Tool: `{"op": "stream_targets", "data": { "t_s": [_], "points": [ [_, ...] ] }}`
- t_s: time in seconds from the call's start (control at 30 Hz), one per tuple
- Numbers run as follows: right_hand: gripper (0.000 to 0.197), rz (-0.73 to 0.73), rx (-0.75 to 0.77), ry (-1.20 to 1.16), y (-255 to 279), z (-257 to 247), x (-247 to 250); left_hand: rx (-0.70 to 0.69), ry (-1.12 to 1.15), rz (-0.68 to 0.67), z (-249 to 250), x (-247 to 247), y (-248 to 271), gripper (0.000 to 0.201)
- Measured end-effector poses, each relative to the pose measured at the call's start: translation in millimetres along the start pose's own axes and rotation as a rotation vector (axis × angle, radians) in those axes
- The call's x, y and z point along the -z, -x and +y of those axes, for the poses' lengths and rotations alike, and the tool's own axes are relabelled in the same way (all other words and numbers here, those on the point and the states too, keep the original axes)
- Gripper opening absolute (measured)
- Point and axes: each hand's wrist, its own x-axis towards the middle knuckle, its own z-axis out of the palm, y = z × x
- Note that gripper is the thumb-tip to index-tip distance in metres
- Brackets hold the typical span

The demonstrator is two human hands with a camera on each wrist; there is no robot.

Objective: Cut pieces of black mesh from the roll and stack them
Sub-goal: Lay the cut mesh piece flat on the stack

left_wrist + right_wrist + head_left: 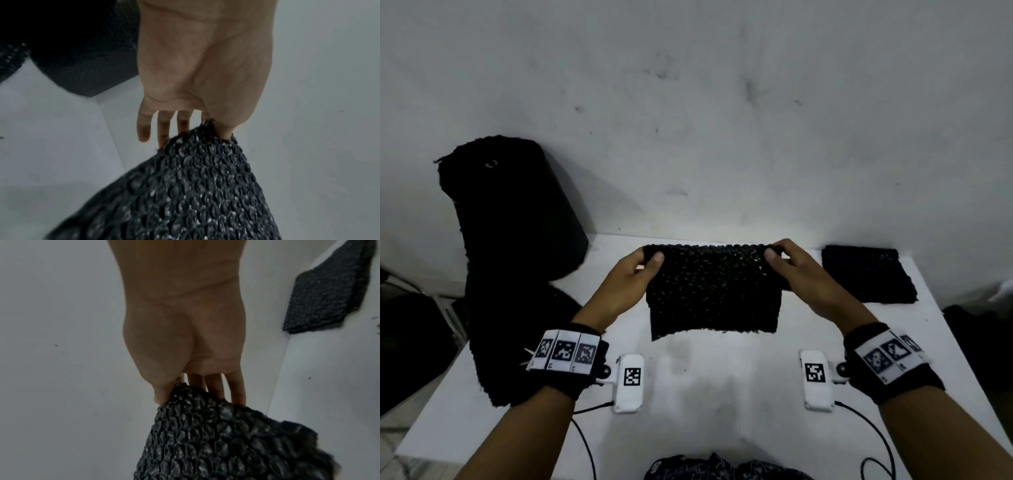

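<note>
Both hands hold one mesh piece (714, 291) up between them: my left hand (631, 281) and right hand (796, 274) each pinch a top corner, fingertips hidden behind it. Left of my left hand the roll (517, 205) stands, its trailing end partly covered by my wrist; right of my right hand lies the stack (866, 274).

head looks down, wrists close along hands (717, 270)
</note>
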Motion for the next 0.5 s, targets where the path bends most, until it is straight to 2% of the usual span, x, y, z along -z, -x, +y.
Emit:
{"op": "stream_targets", "data": {
  "t_s": [0.13,0.27,0.3,0.4,0.5],
  "points": [
    [0.023,-0.074,-0.102,-0.115,-1,1,-9,0.109,0.065,0.030,2,-11,-2,0.025],
    [0.057,-0.072,-0.069,-0.104,-3,15,-6,0.216,0.145,-0.023,5,-10,0,0.033],
    [0.059,-0.036,-0.062,-0.090,-4,17,-5,0.209,0.176,-0.031,4,-9,0,0.035],
    [0.054,0.068,-0.029,-0.055,-6,17,-1,0.126,0.194,-0.057,-2,-6,-2,0.059],
    [0.043,0.096,0.034,0.000,-5,14,5,0.037,0.153,-0.098,1,-8,-7,0.047]
  ]
}}
